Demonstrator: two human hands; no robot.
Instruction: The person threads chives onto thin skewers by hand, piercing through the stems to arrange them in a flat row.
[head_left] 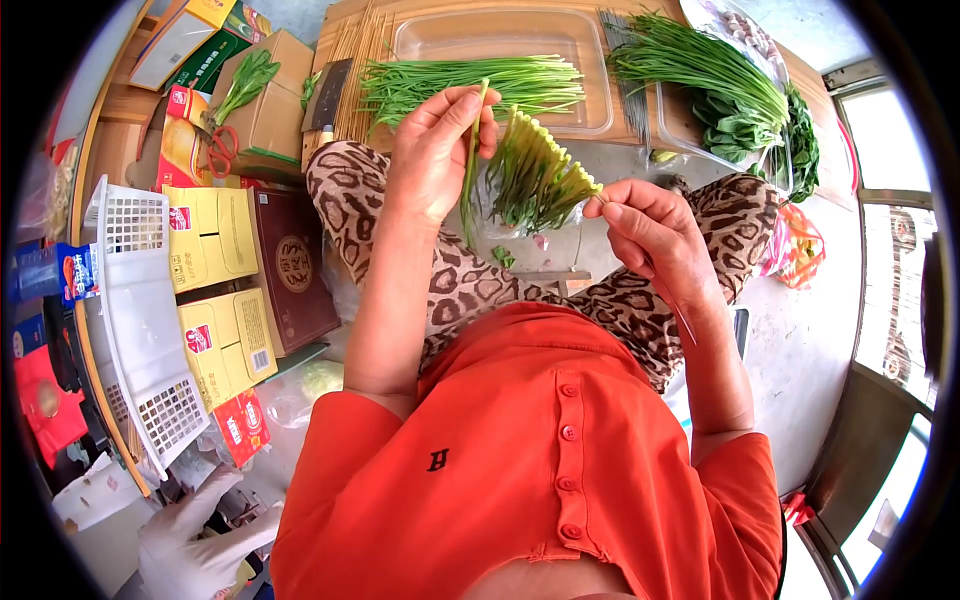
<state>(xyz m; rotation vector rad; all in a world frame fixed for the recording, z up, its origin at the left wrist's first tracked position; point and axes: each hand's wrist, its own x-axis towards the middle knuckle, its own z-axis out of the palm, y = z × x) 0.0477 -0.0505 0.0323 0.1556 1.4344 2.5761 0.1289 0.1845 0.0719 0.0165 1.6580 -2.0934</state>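
Observation:
My right hand pinches a thin skewer near the pale ends of a row of green chive-like stalks. These stalks are threaded side by side, and their darker leaves hang down. The skewer's other end sticks out below my right wrist. Pinched between thumb and fingers, a single folded chive stalk hangs from my left hand, just left of the threaded row. Behind my hands, a bundle of green chives lies across a clear plastic tray.
Bare bamboo skewers and a knife lie on the wooden table's left side. More long chives and leafy greens lie at right. Boxes, red scissors and a white basket stand on my left.

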